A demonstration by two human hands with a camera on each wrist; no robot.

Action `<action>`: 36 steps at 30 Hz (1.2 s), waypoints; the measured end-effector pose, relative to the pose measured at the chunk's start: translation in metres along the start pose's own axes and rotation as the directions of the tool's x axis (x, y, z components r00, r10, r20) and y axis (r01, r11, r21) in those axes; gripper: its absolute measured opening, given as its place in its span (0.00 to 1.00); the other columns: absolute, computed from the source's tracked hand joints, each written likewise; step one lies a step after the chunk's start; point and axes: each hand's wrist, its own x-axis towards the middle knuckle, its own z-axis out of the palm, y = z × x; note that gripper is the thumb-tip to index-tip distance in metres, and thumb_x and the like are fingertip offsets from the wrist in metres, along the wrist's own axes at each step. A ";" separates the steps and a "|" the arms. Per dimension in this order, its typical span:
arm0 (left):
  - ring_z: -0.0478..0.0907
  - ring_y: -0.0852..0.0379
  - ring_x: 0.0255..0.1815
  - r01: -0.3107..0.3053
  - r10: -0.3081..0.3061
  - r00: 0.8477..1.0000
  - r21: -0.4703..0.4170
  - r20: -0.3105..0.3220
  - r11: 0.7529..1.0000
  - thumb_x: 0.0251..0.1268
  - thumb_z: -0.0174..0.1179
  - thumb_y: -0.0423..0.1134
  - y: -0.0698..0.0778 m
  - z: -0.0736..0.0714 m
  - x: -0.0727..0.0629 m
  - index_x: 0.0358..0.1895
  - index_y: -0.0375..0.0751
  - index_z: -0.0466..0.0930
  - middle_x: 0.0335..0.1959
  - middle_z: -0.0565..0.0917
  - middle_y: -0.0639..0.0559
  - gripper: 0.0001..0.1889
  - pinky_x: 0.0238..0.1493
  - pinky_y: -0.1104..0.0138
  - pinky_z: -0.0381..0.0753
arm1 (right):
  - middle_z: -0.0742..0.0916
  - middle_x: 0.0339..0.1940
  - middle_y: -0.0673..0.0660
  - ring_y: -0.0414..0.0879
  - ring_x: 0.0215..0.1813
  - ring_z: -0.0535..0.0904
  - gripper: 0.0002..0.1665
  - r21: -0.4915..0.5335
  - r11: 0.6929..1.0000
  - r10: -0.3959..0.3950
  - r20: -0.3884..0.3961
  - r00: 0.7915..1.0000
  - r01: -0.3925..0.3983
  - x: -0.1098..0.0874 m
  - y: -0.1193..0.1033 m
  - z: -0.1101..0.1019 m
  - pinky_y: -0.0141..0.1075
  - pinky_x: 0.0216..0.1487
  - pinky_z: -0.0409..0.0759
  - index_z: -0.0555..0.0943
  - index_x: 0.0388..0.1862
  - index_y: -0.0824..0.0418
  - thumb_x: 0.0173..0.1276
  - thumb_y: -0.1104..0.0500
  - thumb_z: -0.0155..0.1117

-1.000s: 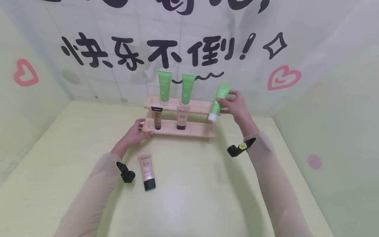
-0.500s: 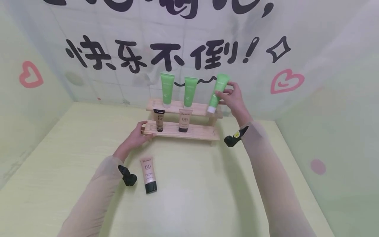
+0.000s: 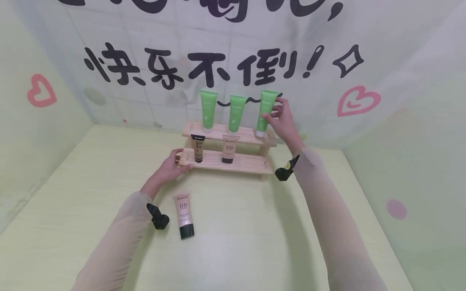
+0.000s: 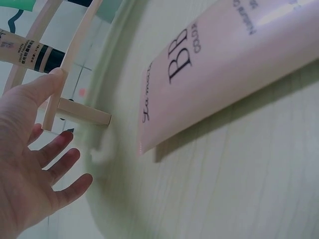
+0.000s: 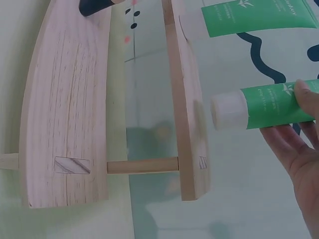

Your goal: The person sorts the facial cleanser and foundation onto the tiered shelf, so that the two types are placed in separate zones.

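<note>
A two-tier wooden rack stands by the back wall. My left hand holds its lower tier at the left end, thumb on the board and the other fingers spread beyond it. My right hand grips a green squeeze tube, cap down, over the right end of the upper tier. In the right wrist view a small gap shows between its white cap and the board. Two more green tubes, left and middle, stand on the upper tier.
On the lower tier stand a small dark-capped tube and a pink BB cream tube. Another BB cream tube lies on the table, near the left forearm. A printed wall sheet hangs behind the rack.
My right hand has brought the green tube left over the upper tier and turned it from tilted to nearly upright. The left hand has kept its place on the rack.
</note>
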 end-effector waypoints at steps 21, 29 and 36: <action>0.59 0.36 0.65 0.016 -0.016 1.000 0.003 0.005 1.000 0.62 0.55 0.53 0.001 0.001 -0.003 0.72 0.44 0.37 0.66 0.58 0.31 0.44 0.64 0.46 0.64 | 0.76 0.56 0.66 0.55 0.55 0.75 0.31 0.167 0.984 -0.070 0.048 0.996 0.061 -0.008 0.023 0.005 0.43 0.60 0.73 0.60 0.62 0.61 0.62 0.64 0.60; 0.60 0.36 0.65 0.018 -0.018 1.000 -0.003 0.004 1.000 0.62 0.55 0.52 0.001 0.001 -0.001 0.72 0.43 0.37 0.66 0.58 0.30 0.44 0.64 0.47 0.64 | 0.74 0.60 0.67 0.59 0.60 0.72 0.34 0.117 0.993 -0.007 0.104 0.995 -0.006 -0.012 0.024 0.001 0.44 0.63 0.71 0.59 0.64 0.63 0.62 0.63 0.60; 0.60 0.36 0.65 0.008 -0.008 1.000 -0.002 0.005 1.000 0.62 0.55 0.51 0.003 0.000 -0.002 0.72 0.41 0.37 0.66 0.58 0.29 0.44 0.63 0.47 0.65 | 0.71 0.63 0.66 0.58 0.63 0.69 0.39 0.139 0.990 0.020 0.069 0.997 -0.029 -0.020 0.026 -0.001 0.43 0.66 0.68 0.55 0.67 0.61 0.61 0.61 0.63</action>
